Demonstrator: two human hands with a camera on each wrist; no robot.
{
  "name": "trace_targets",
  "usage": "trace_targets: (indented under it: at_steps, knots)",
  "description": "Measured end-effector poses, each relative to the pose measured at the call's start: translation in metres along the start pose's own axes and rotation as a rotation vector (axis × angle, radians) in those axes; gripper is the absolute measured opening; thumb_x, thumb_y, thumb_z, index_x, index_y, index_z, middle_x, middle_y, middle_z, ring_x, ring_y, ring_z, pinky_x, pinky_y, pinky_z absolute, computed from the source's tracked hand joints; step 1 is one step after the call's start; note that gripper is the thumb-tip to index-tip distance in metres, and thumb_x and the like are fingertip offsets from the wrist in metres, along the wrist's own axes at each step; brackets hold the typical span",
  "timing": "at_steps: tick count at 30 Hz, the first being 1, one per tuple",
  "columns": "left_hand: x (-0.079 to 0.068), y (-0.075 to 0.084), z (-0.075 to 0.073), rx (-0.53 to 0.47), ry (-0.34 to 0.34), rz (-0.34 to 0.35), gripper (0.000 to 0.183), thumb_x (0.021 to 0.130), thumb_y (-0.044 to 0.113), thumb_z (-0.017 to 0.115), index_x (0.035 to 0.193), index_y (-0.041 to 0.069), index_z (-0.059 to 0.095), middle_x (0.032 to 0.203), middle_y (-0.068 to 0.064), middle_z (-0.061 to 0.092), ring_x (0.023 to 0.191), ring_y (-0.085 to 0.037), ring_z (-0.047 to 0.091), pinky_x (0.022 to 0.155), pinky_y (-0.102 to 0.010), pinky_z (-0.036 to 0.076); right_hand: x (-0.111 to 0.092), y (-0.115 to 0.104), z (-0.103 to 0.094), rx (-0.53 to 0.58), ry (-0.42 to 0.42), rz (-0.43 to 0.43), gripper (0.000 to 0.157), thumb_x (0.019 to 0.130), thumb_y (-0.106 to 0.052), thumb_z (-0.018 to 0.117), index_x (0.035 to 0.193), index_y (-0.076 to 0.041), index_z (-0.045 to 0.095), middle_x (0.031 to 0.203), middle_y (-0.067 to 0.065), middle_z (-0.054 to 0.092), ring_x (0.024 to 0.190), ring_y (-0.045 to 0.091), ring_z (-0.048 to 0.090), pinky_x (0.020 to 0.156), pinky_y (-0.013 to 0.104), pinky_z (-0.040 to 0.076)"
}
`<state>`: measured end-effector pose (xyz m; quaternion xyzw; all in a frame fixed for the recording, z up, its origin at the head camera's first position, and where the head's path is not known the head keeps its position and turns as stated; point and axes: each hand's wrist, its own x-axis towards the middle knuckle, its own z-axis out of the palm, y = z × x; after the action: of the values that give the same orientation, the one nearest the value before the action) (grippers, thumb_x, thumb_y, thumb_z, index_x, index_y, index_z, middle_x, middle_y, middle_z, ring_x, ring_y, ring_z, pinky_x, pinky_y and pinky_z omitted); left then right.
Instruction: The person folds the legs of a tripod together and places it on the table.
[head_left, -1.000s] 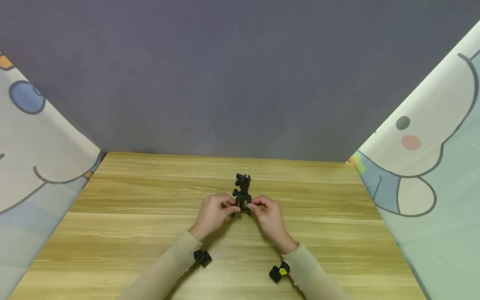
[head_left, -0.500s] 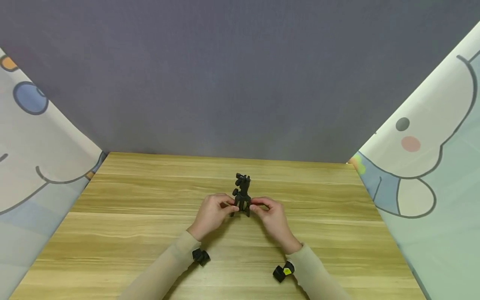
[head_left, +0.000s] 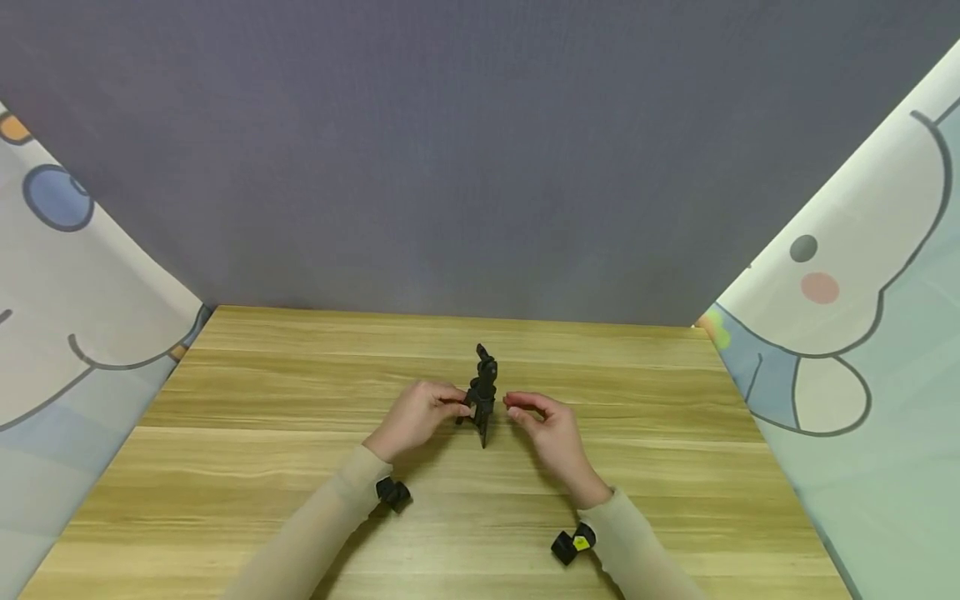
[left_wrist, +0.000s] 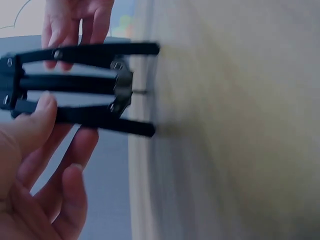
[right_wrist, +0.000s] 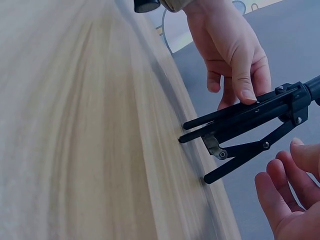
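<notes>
Left hand [head_left: 416, 414] is pinching one leg [left_wrist: 95, 116] of the black tripod [head_left: 483, 392] between thumb and fingers. Right hand [head_left: 551, 429] is hovering just beside it, apart, fingers loosely spread. Tripod is standing upright between both hands, over the bench [head_left: 225, 467]; foot contact unclear.

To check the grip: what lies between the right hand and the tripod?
Only a bare gap separates the right hand and the tripod, in the head view.
</notes>
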<state>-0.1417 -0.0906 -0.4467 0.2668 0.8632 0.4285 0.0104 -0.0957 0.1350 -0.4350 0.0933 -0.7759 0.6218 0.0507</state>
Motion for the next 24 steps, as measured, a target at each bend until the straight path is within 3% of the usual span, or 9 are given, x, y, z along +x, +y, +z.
trace_targets:
  at_steps: [5, 8, 15, 20, 24]
  knots:
    - [0.008, -0.004, -0.009, -0.014, -0.103, 0.046, 0.009, 0.085, 0.018, 0.069, 0.09, 0.018, 0.076, 0.089, 0.013, 0.069, 0.082, 0.0, 0.063, 0.074, -0.025, 0.051, -0.002, -0.011, 0.0, -0.01, -0.005, 0.041, 0.02, 0.084, 0.006, 0.065, 0.104, 0.006, 0.067, 0.101, 0.016, 0.068, 0.096, 0.033, 0.064, 0.08, 0.025, 0.051]
    - [0.011, -0.007, -0.011, 0.034, -0.105, 0.065, 0.008, 0.085, 0.019, 0.069, 0.09, 0.021, 0.075, 0.089, 0.014, 0.069, 0.082, 0.001, 0.062, 0.075, -0.024, 0.05, -0.003, -0.01, 0.0, -0.028, -0.003, 0.032, 0.02, 0.083, 0.006, 0.065, 0.103, 0.006, 0.067, 0.101, 0.016, 0.068, 0.096, 0.03, 0.064, 0.082, 0.029, 0.051]
    - [-0.001, -0.003, -0.007, 0.13, -0.009, 0.02, 0.021, 0.079, 0.03, 0.075, 0.098, 0.022, 0.071, 0.095, 0.012, 0.067, 0.08, -0.001, 0.061, 0.071, -0.023, 0.05, -0.003, -0.006, 0.001, -0.019, -0.02, 0.022, 0.022, 0.081, 0.003, 0.068, 0.103, 0.005, 0.068, 0.102, 0.016, 0.068, 0.097, 0.027, 0.064, 0.086, 0.04, 0.049]
    - [-0.011, 0.01, 0.004, 0.137, 0.106, -0.031, 0.042, 0.069, 0.04, 0.081, 0.102, 0.017, 0.07, 0.097, 0.007, 0.067, 0.081, -0.008, 0.063, 0.067, -0.023, 0.05, -0.001, -0.005, -0.001, -0.003, -0.025, 0.032, 0.025, 0.081, 0.003, 0.069, 0.105, 0.006, 0.066, 0.106, 0.017, 0.067, 0.099, 0.03, 0.063, 0.084, 0.034, 0.051]
    - [-0.015, 0.019, 0.013, 0.196, 0.151, -0.082, 0.053, 0.065, 0.048, 0.081, 0.105, 0.015, 0.069, 0.097, 0.005, 0.066, 0.084, -0.014, 0.062, 0.069, -0.029, 0.049, 0.001, -0.004, 0.001, 0.009, -0.035, 0.028, 0.025, 0.082, 0.003, 0.069, 0.107, 0.006, 0.066, 0.108, 0.017, 0.066, 0.099, 0.03, 0.063, 0.081, 0.026, 0.051]
